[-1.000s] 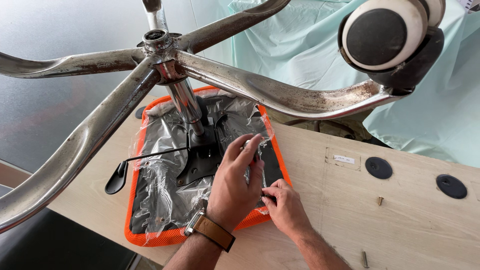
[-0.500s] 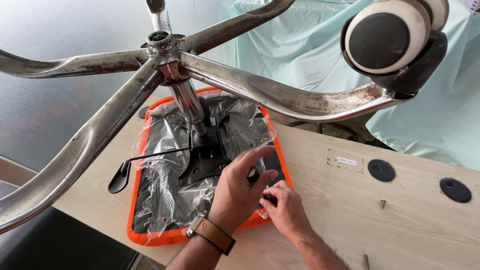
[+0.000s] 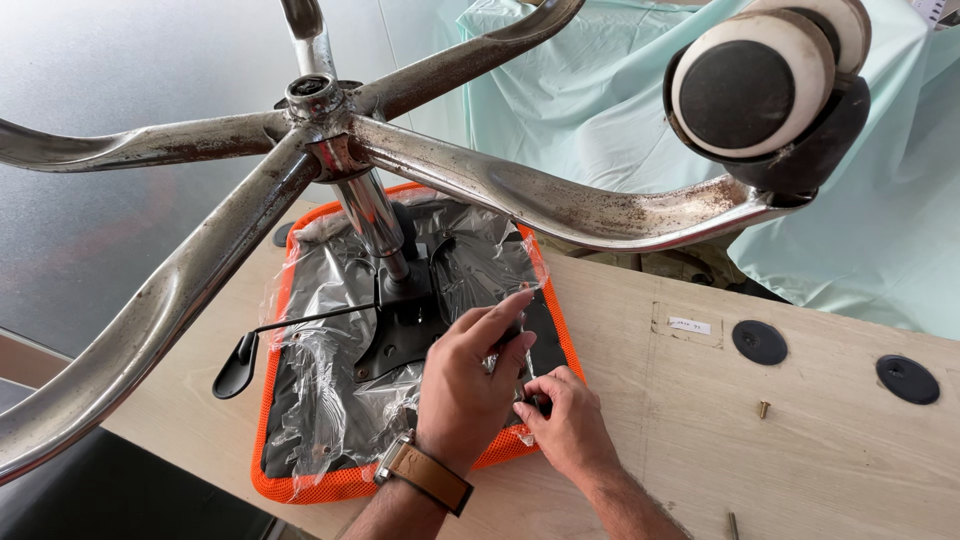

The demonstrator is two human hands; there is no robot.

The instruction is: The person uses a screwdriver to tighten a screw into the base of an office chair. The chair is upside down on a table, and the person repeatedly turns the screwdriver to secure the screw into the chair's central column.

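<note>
1. Left hand — fingers extended, pressing the clear plastic wrap on the upturned orange chair seat.
2. Right hand — fingertips pinched at the wrap's edge; what they grip cannot be told.

Rusty chrome, orange mesh, crinkly film
Chair base pitted shiny metal; seat orange woven mesh under glossy clear plastic wrap; table matt pale wood grain.
</note>
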